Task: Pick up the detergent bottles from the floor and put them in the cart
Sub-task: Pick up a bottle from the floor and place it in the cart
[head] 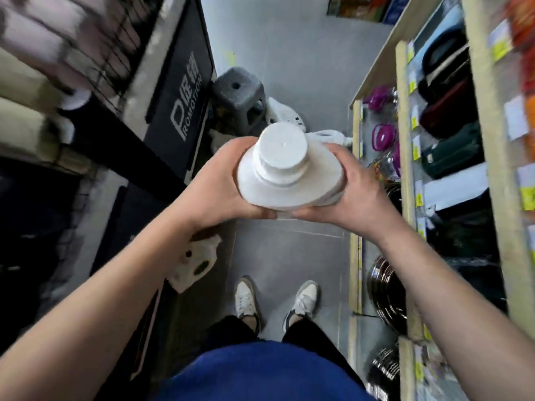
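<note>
The grip is two-handed: the left hand (220,186) and the right hand (356,192) each curl round opposite sides of a white plastic detergent bottle (292,189), thumbs meeting at its near edge. The bottle is held upright in the air above the floor, between the two forearms, with its broad white screw cap (280,149) on and facing up.

Below it lies the grey tiled floor (289,256), where the person's white shoes (246,296) stand. Just beyond the held bottle, two more white plastic bottles (282,111) (333,136) are on the floor, the farther one touching a grey plastic stool (237,91). To the left, under the left forearm, a white plastic jug with a handle hole (192,266) lies tilted on a dark surface; I cannot tell whether that surface belongs to the cart.

A black sign with the pale word PROMOTION (185,108) leans on the left. On the right a pale wooden shelf unit (402,157) holds clear tubs with purple lids (382,136), their contents not readable, dark zip pouches (448,111) one level up, and stacked dark shiny round ware (385,287) lower down.
</note>
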The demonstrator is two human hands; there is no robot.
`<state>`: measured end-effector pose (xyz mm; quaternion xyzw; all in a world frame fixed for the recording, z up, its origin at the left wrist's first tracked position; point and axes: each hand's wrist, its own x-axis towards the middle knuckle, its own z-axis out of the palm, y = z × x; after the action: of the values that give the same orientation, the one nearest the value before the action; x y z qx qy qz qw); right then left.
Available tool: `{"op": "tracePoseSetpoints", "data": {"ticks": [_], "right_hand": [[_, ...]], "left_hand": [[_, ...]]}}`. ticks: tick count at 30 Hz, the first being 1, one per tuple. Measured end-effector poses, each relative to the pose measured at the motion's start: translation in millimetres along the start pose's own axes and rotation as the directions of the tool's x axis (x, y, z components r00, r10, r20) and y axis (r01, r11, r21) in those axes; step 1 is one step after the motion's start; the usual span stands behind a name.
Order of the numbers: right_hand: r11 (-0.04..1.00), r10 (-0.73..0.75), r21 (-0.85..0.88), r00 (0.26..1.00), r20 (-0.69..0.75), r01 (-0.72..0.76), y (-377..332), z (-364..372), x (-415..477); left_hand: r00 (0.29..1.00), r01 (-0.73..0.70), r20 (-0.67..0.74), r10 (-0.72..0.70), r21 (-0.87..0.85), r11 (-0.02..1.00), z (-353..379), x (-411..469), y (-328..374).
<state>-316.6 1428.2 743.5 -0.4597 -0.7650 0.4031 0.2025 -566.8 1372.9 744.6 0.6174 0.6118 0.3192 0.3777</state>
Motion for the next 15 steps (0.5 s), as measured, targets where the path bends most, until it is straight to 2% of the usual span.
{"op": "tracePoseSetpoints", "data": {"ticks": [8, 15], "right_hand": [[0.987, -0.161, -0.023, 0.984, -0.078, 0.160, -93.8, -28.1, -19.2], [0.972, -0.234, -0.037, 0.972, -0.030, 0.233, -134.3, -17.2, -15.5]], "left_hand": [[0.985, -0.105, -0.139, 0.098, -0.043, 0.994, -56.0, -47.3, 54.7], [0.967, -0.106, -0.242, 0.085, -0.074, 0.992, -83.2, -82.1, 55.3]]}}
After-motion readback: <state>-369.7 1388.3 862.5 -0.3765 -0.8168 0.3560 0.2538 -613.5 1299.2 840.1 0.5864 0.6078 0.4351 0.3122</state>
